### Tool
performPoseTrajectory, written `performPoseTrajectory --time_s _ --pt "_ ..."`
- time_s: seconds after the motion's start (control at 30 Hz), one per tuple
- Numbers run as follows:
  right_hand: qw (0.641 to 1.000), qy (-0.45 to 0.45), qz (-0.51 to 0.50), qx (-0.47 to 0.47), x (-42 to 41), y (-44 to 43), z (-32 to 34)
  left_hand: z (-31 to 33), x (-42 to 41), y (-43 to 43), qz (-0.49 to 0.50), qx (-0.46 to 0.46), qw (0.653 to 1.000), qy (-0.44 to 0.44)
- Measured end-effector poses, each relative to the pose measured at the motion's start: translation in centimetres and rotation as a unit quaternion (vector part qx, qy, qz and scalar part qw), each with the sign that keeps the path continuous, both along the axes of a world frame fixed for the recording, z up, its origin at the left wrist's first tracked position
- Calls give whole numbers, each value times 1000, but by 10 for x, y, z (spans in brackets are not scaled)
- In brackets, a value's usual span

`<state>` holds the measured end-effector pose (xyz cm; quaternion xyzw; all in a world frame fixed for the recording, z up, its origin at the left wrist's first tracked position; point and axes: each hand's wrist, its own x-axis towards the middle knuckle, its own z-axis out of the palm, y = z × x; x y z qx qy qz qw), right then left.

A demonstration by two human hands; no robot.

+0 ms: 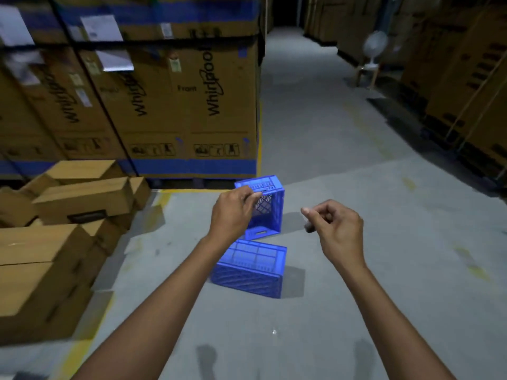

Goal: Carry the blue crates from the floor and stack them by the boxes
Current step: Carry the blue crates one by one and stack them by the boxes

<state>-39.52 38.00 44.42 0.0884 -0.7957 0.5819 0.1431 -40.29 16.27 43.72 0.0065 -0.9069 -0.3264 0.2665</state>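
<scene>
Two blue plastic crates lie on the grey floor ahead of me. The far crate (270,212) rests on its side with its opening turned toward me. The near crate (252,270) lies tipped over, slatted wall up. My left hand (233,215) hovers in the air in front of the far crate and covers its left part; its fingers are curled and hold nothing. My right hand (336,229) floats to the right of both crates, loosely curled and empty. Both arms reach forward, well above the floor.
Tall branded cardboard boxes (170,100) on a pallet stand behind the crates. Smaller brown cartons (68,215) are piled at the left behind a yellow floor line (164,197). More tall boxes (452,78) line the right of the aisle, with a white fan (374,48) on a stool.
</scene>
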Motion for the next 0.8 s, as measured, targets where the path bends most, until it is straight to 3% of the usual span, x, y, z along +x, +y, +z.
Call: performPoseTrajectory --time_s 0.23,0.47,0.67,0.8 --pt "1000 6 2 -26 25 -9 -20 4 24 -9 28 -62 997 30" --pt "995 27 -48 83 0 -44 -21 8 17 -36 23 -33 999 31" --pt "996 14 -57 69 -31 -113 -28 -1 -3 -95 8 8 1000 -3" --pt "998 -36 -9 47 -66 -176 -42 -14 -33 -151 -33 12 999 -2"
